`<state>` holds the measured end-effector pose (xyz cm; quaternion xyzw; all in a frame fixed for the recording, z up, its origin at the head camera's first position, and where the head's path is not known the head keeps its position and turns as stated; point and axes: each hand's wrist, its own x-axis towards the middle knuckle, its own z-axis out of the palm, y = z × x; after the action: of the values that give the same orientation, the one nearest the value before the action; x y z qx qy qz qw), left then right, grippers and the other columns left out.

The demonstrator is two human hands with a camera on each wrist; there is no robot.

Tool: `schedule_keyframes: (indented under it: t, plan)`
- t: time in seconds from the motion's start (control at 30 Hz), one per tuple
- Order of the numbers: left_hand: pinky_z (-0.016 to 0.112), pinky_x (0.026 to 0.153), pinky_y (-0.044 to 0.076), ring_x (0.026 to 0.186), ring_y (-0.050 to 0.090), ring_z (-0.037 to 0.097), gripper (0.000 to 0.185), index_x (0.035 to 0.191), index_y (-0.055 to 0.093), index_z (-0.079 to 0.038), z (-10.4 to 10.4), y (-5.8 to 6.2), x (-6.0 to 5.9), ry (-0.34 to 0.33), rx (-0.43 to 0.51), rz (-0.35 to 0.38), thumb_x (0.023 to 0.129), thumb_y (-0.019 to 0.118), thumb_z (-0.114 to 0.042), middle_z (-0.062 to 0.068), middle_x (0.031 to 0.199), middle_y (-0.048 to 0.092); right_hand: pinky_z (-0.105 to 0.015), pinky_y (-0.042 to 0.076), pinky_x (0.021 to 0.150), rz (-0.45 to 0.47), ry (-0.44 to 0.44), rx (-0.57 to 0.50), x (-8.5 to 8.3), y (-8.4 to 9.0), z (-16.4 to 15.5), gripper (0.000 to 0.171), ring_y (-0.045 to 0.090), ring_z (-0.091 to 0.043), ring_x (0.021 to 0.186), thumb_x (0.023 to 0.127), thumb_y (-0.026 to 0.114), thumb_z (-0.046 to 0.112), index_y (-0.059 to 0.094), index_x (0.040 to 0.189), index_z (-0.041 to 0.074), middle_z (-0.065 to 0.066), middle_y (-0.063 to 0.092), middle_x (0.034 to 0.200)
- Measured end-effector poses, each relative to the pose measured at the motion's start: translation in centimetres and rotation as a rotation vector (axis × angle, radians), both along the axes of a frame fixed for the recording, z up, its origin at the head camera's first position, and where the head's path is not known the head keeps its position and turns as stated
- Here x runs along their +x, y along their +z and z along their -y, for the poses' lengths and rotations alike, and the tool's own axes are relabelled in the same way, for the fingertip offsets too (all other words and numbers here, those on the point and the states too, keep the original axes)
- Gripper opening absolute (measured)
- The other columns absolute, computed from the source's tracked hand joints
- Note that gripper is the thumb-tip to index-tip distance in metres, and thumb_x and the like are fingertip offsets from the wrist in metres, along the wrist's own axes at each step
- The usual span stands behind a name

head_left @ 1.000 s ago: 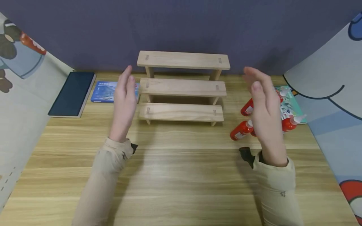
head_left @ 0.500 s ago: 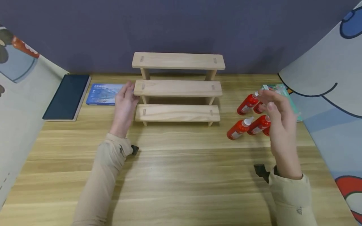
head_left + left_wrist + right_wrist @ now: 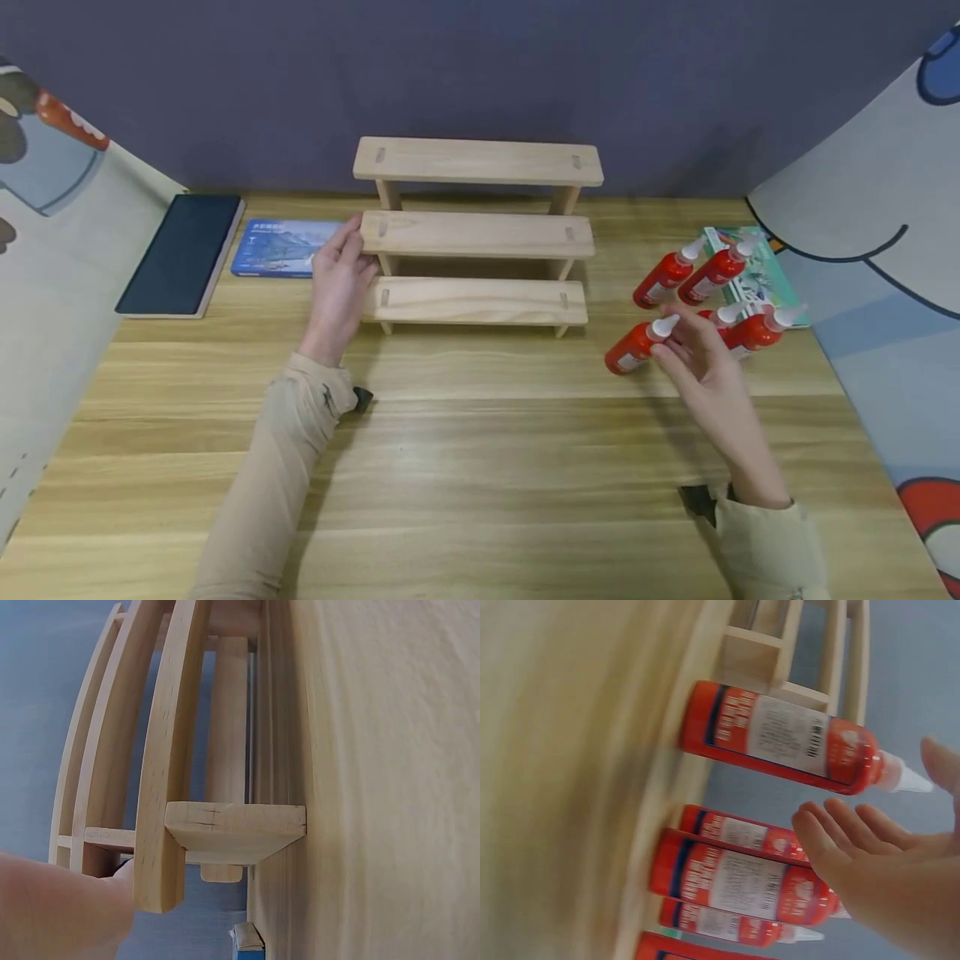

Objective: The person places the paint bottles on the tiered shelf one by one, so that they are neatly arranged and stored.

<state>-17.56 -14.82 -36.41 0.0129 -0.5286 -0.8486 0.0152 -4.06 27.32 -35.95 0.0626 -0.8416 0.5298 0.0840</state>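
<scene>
"What's biggest down there?"

"The surface [image 3: 480, 467], below all the fingers. Then the rack [image 3: 476, 233]: the left hand [image 3: 337, 287] has its fingers curled round the left end of its middle step."

"And past those fingers?"

"A dark notebook [image 3: 180, 254] well to their left, then a blue box [image 3: 277, 246] just beside them. A green book [image 3: 768, 279] lies beyond the right hand [image 3: 705, 362]."

"How's that hand?"

"Thumb and fingers spread, either side of the nearest red bottle's [image 3: 632, 348] nozzle; I can't tell if they touch. Four other bottles [image 3: 752, 333] stand near those fingers, beyond and to their right."
</scene>
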Motion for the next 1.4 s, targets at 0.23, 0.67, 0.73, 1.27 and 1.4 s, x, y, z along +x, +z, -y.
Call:
schedule_keyframes:
  t: [0.23, 0.67, 0.73, 1.27, 1.4]
  plan:
    - [0.034, 0.111, 0.04, 0.134, 0.043, 0.029, 0.047, 0.151, 0.029, 0.001, -0.2, -0.1, 0.0, 0.015, 0.008, -0.004, 0.107, 0.039, -0.013, 0.021, 0.148, 0.039, -0.013, 0.047, 0.097, 0.15, 0.009, 0.093, -0.2, -1.0, -0.2, 0.062, 0.05, -0.023, 0.124, 0.092, 0.07, 0.01, 0.04, 0.146, 0.006, -0.017, 0.046, 0.142]
    - [0.031, 0.109, 0.042, 0.135, 0.043, 0.027, 0.048, 0.152, 0.027, -0.001, -0.2, -0.3, 0.3, 0.01, -0.023, -0.001, 0.107, 0.038, -0.015, 0.019, 0.15, 0.037, -0.006, 0.047, 0.087, 0.2, 0.033, 0.204, -0.2, -1.1, -0.5, 0.056, 0.054, -0.035, 0.12, 0.095, 0.068, 0.021, 0.044, 0.143, 0.004, -0.016, 0.053, 0.138]
    - [0.031, 0.109, 0.042, 0.135, 0.043, 0.027, 0.048, 0.152, 0.027, -0.001, -0.2, -0.3, 0.3, 0.006, -0.021, -0.008, 0.107, 0.037, -0.015, 0.018, 0.15, 0.037, -0.005, 0.046, 0.087, 0.191, 0.033, 0.212, -0.2, -1.2, -0.5, 0.054, 0.055, -0.034, 0.118, 0.095, 0.067, 0.02, 0.046, 0.142, 0.004, -0.015, 0.055, 0.136]
    - [0.032, 0.111, 0.04, 0.137, 0.039, 0.028, 0.048, 0.152, 0.028, -0.001, -0.2, -0.3, 0.2, 0.006, -0.031, -0.013, 0.107, 0.037, -0.015, 0.019, 0.152, 0.034, -0.005, 0.047, 0.085, 0.187, 0.02, 0.24, -0.4, -1.4, -0.5, 0.052, 0.058, -0.033, 0.114, 0.095, 0.067, 0.022, 0.048, 0.139, 0.003, -0.015, 0.058, 0.132]
    - [0.032, 0.111, 0.04, 0.137, 0.039, 0.028, 0.048, 0.152, 0.028, -0.001, -0.1, -0.2, 0.2, 0.009, -0.041, -0.012, 0.107, 0.037, -0.015, 0.018, 0.153, 0.034, -0.005, 0.047, 0.084, 0.184, 0.014, 0.243, -0.5, -1.4, -0.4, 0.051, 0.058, -0.033, 0.113, 0.095, 0.067, 0.022, 0.049, 0.137, 0.002, -0.015, 0.058, 0.13]
